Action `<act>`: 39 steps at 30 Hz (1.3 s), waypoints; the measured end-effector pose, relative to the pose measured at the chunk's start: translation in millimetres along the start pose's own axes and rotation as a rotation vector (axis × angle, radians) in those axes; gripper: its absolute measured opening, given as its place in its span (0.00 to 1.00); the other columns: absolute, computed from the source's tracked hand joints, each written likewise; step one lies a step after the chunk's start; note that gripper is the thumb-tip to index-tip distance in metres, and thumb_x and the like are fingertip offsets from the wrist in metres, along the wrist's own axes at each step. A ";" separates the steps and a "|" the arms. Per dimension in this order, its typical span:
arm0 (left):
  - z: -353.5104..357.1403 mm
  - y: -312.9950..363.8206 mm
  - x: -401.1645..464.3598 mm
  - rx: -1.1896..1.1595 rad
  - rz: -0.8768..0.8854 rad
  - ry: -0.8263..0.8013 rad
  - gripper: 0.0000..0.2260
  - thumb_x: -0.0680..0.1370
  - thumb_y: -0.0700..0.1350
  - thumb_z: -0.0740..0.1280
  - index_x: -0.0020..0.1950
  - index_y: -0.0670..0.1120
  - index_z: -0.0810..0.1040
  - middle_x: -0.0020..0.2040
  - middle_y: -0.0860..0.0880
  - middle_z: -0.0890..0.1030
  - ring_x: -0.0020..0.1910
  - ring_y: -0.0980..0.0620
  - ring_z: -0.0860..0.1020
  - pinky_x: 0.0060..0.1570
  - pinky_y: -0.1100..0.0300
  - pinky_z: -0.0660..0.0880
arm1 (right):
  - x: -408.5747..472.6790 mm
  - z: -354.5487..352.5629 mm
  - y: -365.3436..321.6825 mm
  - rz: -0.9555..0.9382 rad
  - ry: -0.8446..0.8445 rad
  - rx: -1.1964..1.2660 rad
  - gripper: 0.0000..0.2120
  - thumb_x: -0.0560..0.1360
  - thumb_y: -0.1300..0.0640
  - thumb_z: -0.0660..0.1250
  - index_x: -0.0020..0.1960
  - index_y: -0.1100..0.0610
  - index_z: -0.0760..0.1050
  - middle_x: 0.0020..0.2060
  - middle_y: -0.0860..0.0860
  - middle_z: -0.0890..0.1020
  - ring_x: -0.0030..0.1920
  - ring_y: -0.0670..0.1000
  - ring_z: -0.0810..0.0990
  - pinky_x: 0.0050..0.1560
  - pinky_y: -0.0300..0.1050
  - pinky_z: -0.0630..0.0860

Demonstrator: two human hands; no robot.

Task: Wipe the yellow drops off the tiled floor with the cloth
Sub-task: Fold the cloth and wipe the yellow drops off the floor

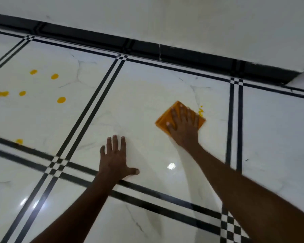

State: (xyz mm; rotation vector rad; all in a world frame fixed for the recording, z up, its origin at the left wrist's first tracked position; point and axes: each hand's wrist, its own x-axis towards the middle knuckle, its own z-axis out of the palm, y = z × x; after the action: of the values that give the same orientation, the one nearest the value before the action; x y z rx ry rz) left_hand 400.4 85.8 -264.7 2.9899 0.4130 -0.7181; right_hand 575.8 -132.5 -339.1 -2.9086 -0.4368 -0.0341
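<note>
Beneath both hands the tiled floor [147,95] is spread, edged by a black skirting [191,55]. The cloth [162,120] is pressed flat under the right hand [182,127], fingers straight; the left hand [115,158] is laid flat, fingers splayed. Yellow drops [61,100] are scattered well left of it, and a smear [200,111] sits just beside the cloth.

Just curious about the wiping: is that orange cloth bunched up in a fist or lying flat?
Flat. The orange cloth lies as a neat square on the tiled floor, with the right hand pressing on it, fingers straight and spread.
</note>
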 end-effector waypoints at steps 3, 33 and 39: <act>-3.3 20.0 8.3 -0.033 0.044 -0.023 0.58 0.68 0.71 0.68 0.80 0.42 0.38 0.80 0.37 0.37 0.79 0.37 0.40 0.77 0.41 0.50 | -61.3 -13.7 15.6 0.094 0.020 -0.006 0.32 0.80 0.37 0.54 0.81 0.49 0.62 0.80 0.58 0.63 0.78 0.66 0.63 0.77 0.69 0.54; 6.7 25.1 15.8 -0.058 0.077 -0.012 0.60 0.67 0.75 0.65 0.79 0.42 0.34 0.79 0.38 0.34 0.79 0.39 0.38 0.76 0.45 0.50 | -37.4 -17.8 58.1 0.306 0.104 0.078 0.35 0.82 0.35 0.49 0.84 0.52 0.53 0.83 0.59 0.56 0.81 0.65 0.54 0.78 0.71 0.49; 2.7 19.3 13.2 -0.082 0.097 -0.018 0.59 0.68 0.73 0.67 0.80 0.43 0.34 0.80 0.40 0.34 0.80 0.41 0.39 0.77 0.46 0.49 | -151.2 -14.3 -52.5 0.164 0.014 0.071 0.36 0.81 0.35 0.50 0.84 0.52 0.49 0.83 0.59 0.50 0.83 0.64 0.48 0.79 0.70 0.42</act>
State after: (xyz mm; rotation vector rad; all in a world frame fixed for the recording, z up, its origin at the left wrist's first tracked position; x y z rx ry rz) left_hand 415.6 70.2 -273.5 2.9019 0.2876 -0.7010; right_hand 416.0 -129.8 -322.9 -2.8610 -0.1921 -0.0146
